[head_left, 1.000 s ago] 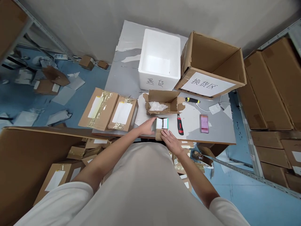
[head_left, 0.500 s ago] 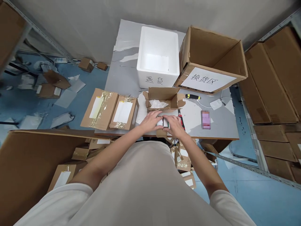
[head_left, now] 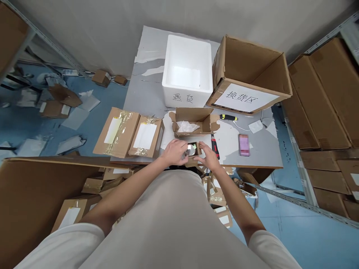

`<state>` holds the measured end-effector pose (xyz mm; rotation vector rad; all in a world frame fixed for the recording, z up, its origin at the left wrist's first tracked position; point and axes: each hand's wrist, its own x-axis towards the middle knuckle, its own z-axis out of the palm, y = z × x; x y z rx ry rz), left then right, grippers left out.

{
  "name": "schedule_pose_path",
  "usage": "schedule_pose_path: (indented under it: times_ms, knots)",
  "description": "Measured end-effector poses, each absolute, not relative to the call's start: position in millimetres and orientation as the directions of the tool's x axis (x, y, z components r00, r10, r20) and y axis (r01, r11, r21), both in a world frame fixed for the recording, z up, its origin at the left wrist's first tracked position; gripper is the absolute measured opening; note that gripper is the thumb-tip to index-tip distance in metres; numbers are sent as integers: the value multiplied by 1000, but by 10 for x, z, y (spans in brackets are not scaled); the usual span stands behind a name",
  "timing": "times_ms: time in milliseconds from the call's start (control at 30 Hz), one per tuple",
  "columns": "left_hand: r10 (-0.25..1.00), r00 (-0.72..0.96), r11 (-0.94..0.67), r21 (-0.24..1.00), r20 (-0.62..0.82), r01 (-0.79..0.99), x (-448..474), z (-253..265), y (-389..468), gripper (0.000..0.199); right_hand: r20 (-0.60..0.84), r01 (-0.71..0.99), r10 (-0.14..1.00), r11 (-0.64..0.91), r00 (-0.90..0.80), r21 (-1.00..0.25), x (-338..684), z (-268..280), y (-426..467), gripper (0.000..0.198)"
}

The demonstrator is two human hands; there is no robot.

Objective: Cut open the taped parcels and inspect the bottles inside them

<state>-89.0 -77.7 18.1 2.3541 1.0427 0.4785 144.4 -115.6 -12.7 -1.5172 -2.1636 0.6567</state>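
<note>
A small cardboard box [head_left: 199, 148] stands open at the table's front edge, between my hands. Inside it shows a shiny, round, silvery object [head_left: 191, 150] with a bit of green beside it; its kind is unclear. My left hand [head_left: 175, 151] is closed at the box's left side, fingers bent by the shiny object. At the right side, my right hand [head_left: 209, 157] holds the box between thumb and fingers. Just behind lies a larger opened carton [head_left: 193, 115] with crumpled clear plastic [head_left: 187, 127] in it. A red and black cutter [head_left: 214, 147] rests right of my right hand.
A white foam box [head_left: 187, 93] and a big open carton [head_left: 249, 98] with handwritten labels stand at the back. Two taped parcels [head_left: 145, 136] sit at left. A yellow-black knife [head_left: 228, 117] and a phone [head_left: 244, 145] lie at right. Shelves [head_left: 327, 97] hold cartons.
The white surface between my hands has given way to the open box with the shiny round object showing. My hands have moved slightly apart, and the camera view has shifted slightly.
</note>
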Motion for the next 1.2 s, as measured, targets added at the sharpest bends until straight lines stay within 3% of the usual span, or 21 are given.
schedule_pose_path:
  times_ms: [133, 267, 333, 467, 667, 867, 1100, 1200]
  knots:
    - [791, 604, -536, 581, 92, 613, -914, 183, -911, 38, 38, 784, 962, 244, -271, -570, 1374, -142, -1169, 50]
    - [855, 516, -426, 633, 48, 646, -803, 18, -933, 83, -13, 837, 944, 287, -331, -466, 1326, -42, -1171, 48]
    - [882, 471, -359, 677, 20, 643, -714, -119, -898, 94, -24, 875, 945, 292, -326, -387, 1283, 64, -1161, 41]
    - [908, 416, -300, 769, 49, 565, -586, -333, -831, 80, -32, 925, 945, 309, -324, -222, 1085, 331, -1074, 29]
    - [905, 418, -306, 805, 80, 509, -593, -437, -834, 69, -319, 987, 934, 155, -157, -32, 710, 523, -833, 39]
    - [911, 392, -321, 816, 127, 481, -570, -541, -836, 67, -464, 981, 869, 196, -170, 7, 580, 555, -663, 49]
    - [914, 373, -339, 802, 157, 492, -563, -542, -876, 62, -336, 957, 903, 288, -268, 11, 696, 995, -815, 41]
    - [905, 392, -357, 797, 166, 487, -596, -479, -892, 74, -215, 909, 889, 416, -404, 11, 875, 1255, -829, 35]
